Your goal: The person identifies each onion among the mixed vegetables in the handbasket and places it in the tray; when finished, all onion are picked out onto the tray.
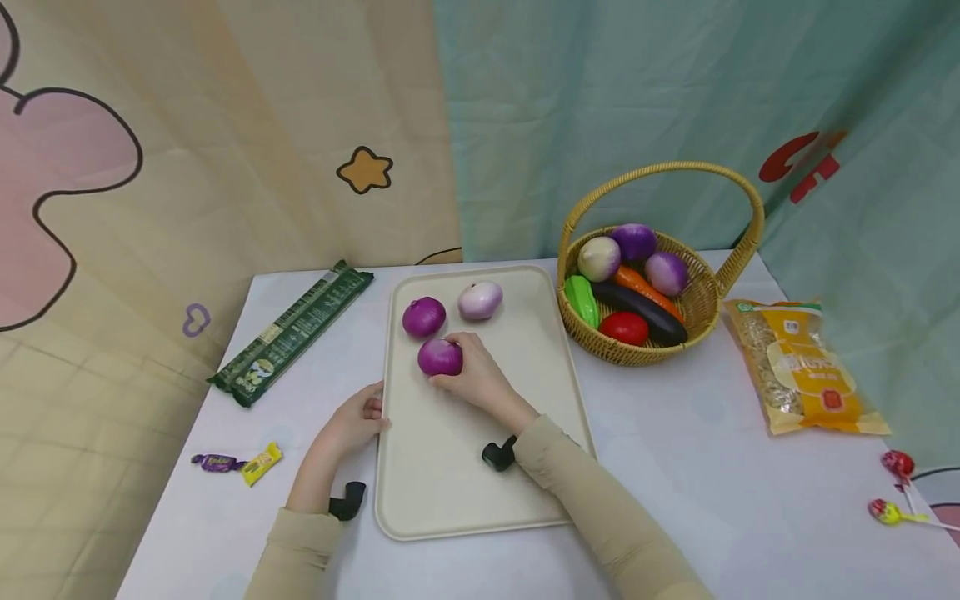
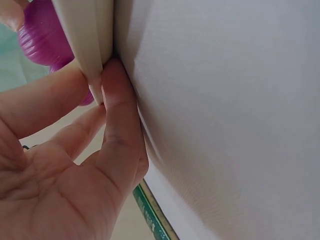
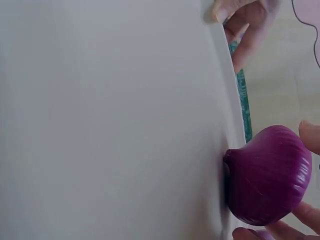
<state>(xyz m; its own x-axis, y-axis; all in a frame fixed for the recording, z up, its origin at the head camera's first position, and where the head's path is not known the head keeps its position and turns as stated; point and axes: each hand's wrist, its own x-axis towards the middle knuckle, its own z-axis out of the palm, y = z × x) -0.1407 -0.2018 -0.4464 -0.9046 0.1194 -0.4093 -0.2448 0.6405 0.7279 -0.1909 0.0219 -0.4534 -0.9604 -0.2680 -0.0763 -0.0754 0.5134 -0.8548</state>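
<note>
On the cream tray (image 1: 480, 467), my right hand (image 1: 480, 377) grips a purple onion (image 1: 439, 357) with thumb and fingers around its sides. The right wrist view shows that onion (image 3: 270, 175) up close, its pointed end touching the tray surface. My left hand (image 1: 354, 423) pinches the tray's left rim; in the left wrist view the thumb (image 2: 45, 97) lies on one side of the rim and a finger on the other. Another purple onion (image 1: 423, 317) lies just behind the held one, with a paler purple-white onion (image 1: 480, 300) to its right.
Back right stands a wicker basket (image 1: 626, 357) of toy-like vegetables. Right of it lies an orange-and-clear food bag (image 1: 813, 371), with two lollipops (image 1: 892, 510) nearer the edge. At left are a long green packet (image 1: 292, 333), a purple candy (image 1: 216, 462) and a yellow candy (image 1: 262, 464).
</note>
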